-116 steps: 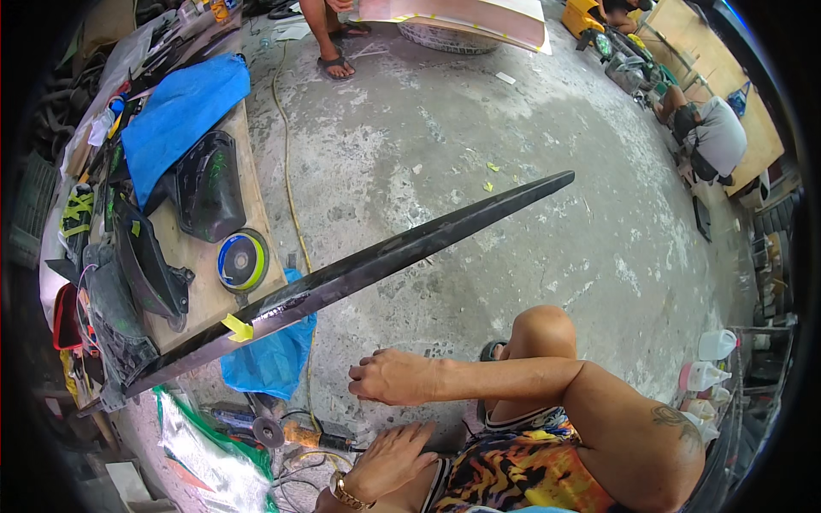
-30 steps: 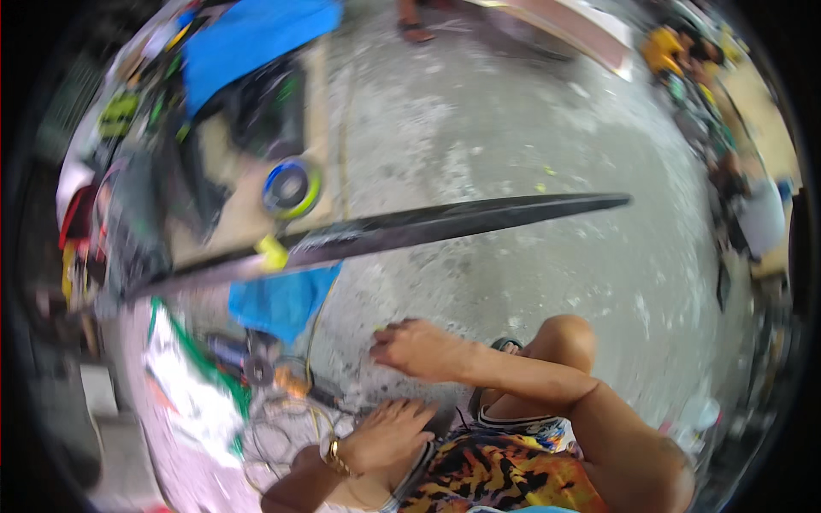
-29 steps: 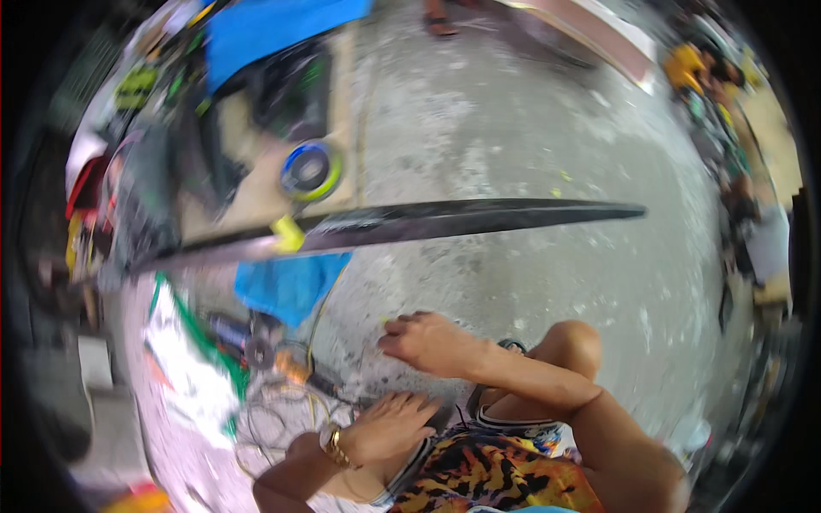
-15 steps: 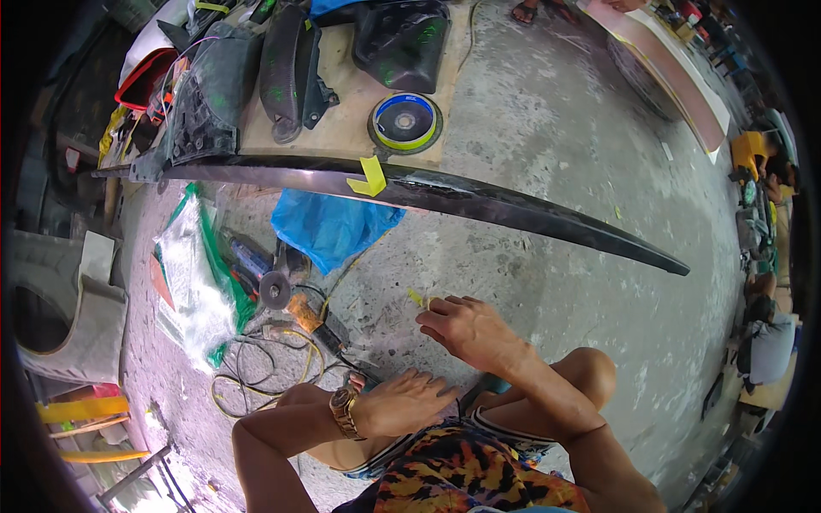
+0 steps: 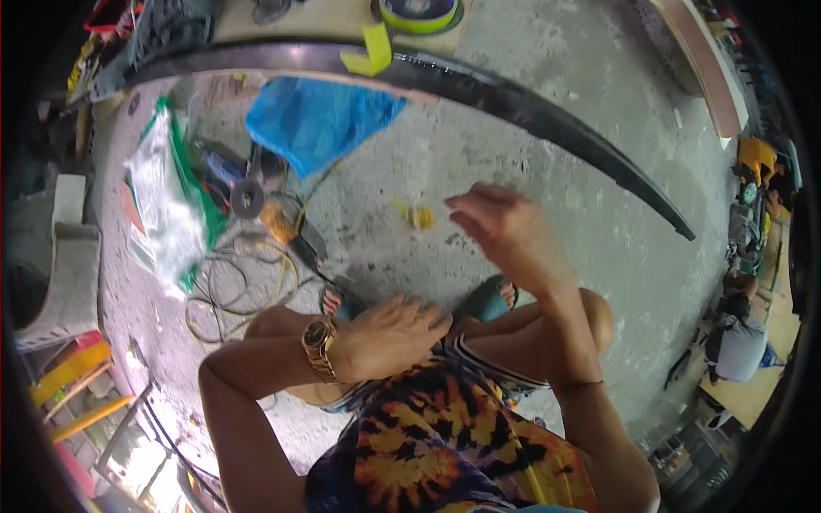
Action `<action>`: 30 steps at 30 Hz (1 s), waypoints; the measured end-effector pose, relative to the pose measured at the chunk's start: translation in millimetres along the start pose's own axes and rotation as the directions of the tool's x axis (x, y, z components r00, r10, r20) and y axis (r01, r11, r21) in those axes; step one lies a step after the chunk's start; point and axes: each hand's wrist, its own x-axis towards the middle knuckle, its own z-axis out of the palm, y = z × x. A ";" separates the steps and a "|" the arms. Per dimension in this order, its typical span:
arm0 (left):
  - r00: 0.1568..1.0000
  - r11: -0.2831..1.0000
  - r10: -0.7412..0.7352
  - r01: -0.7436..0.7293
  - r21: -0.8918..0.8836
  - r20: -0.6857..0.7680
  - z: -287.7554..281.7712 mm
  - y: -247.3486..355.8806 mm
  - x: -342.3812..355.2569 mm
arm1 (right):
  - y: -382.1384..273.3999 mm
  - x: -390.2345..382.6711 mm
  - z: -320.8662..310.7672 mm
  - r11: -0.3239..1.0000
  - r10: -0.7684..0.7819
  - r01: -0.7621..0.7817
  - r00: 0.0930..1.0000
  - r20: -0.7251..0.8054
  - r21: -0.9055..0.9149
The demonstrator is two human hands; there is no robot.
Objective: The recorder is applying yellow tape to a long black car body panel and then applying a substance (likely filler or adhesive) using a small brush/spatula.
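My left hand, with a gold watch on its wrist, lies palm down over my lap, fingers stretched out and holding nothing visible. Farther forward, my right hand is raised and a little blurred, its fingers loosely apart with no thing seen in them. Just left of its fingertips is a small crumpled piece of yellow tape; whether it is falling or lying on the floor I cannot tell. Ahead, a long black curved trim strip spans the view, a yellow tape strip stuck on it.
A blue plastic bag lies under the strip. To the left are a clear and green plastic bag, a grinder disc, an orange power tool and coiled cables. A tape roll sits beyond; a person is far right.
My right hand has lifted away from the yellow tape piece, which now shows apart from the fingers. My left hand stays over my lap. The view has tilted down toward my body.
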 end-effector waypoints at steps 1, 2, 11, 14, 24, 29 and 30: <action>1.000 1.000 0.004 -0.004 -0.004 0.005 -1.6 -1.6 -2.0 | -2.5 -0.6 -3.8 1.000 0.012 -0.013 1.000 0.027 0.008; 1.000 1.000 0.006 -0.006 -0.005 0.009 -3.7 -0.2 -5.0 | -3.8 -1.5 -7.5 0.999 0.039 -0.039 0.999 0.002 0.002; 0.999 0.999 0.042 -0.042 0.010 0.010 1.7 0.9 -9.3 | -9.4 -8.1 -8.3 0.999 0.034 -0.035 0.999 -0.028 -0.016; 0.998 0.998 0.057 -0.057 0.028 -0.001 0.1 -11.1 -4.3 | -11.6 -6.2 -4.1 1.000 0.017 -0.017 1.000 0.005 -0.005; 0.577 0.941 -0.330 0.134 -0.312 -0.747 -123.4 -73.0 -33.4 | -4.9 4.2 14.9 0.998 -0.059 0.060 0.998 0.037 -0.033; 0.369 0.952 -0.234 0.275 -0.134 -0.900 -171.8 -119.9 -21.8 | 5.0 0.2 26.4 0.997 -0.077 0.077 0.997 0.010 -0.002; 0.412 0.947 -0.226 0.305 -0.100 -0.883 -175.2 -132.7 -19.5 | 6.7 -2.1 27.9 0.998 -0.070 0.070 0.998 0.009 0.000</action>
